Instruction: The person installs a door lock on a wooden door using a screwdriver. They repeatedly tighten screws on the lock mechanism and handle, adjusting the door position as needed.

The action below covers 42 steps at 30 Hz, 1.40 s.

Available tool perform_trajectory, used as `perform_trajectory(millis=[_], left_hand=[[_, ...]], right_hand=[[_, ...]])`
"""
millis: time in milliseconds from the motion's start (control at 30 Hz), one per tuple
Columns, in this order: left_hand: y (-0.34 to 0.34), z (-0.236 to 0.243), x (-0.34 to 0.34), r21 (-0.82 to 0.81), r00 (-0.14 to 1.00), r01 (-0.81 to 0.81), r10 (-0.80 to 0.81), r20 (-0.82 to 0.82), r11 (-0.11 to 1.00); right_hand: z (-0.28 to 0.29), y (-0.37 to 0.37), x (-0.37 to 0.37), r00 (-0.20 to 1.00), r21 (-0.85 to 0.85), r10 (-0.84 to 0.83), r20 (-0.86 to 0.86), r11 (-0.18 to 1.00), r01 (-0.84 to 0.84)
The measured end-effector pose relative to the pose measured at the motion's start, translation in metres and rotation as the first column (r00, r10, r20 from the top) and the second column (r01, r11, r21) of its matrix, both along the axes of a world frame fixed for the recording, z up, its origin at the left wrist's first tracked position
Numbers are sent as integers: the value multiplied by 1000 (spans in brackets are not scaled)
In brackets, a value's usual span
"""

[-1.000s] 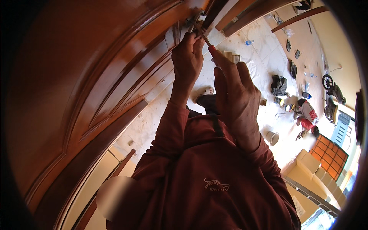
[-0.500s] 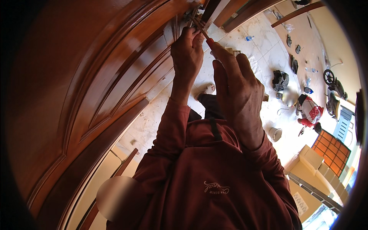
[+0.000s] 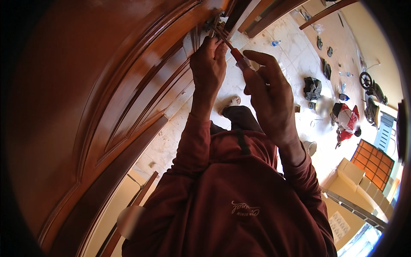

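A large varnished wooden door (image 3: 107, 98) with carved panels fills the left half of the view. My right hand (image 3: 269, 98) grips the red handle of a screwdriver (image 3: 236, 58), whose shaft runs up to metal hardware (image 3: 214, 23) at the door's edge. My left hand (image 3: 208, 64) is up beside the shaft near its tip, fingers pinched close to the hardware. What the fingers hold, if anything, is too small to tell. Both arms wear dark red sleeves.
Below is a pale tiled floor (image 3: 291, 55) with my foot (image 3: 231, 102), a dark bag (image 3: 312, 88), a bottle (image 3: 276, 43) and scattered items. A person in red and white (image 3: 344, 120) crouches at right. Cardboard boxes (image 3: 353, 173) and an orange crate (image 3: 371, 159) stand at lower right.
Both hands and the screwdriver have stayed at the door edge; the view has shifted slightly, and my right hand has turned a little on the handle.
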<state>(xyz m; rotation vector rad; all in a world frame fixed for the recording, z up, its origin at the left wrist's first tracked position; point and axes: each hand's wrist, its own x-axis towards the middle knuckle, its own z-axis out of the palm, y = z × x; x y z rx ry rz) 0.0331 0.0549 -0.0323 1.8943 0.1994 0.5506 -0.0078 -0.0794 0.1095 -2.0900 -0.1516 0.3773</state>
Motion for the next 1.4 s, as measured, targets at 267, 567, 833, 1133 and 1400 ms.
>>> perform_trajectory(millis=[267, 567, 833, 1133, 1400], left_hand=[[4, -1, 8, 20, 1000, 18, -18, -6, 1000], [3, 0, 12, 32, 1000, 5, -6, 28, 999], [2, -1, 3, -6, 1000, 13, -13, -6, 1000], [-4, -30, -46, 166, 986, -143, 127, 105, 976], [-38, -192, -245, 94, 667, 174, -47, -743, 980]], right_hand=[[-13, 6, -1, 879, -370, 224, 420, 927, -59], [-21, -4, 10, 973, 113, 21, 231, 992, -49], [-33, -17, 13, 700, 754, 308, -644, 412, 512], [-71, -84, -70, 991, 395, 123, -52, 914, -93], [-177, -219, -162, 663, 564, 97, -743, 625, 540]])
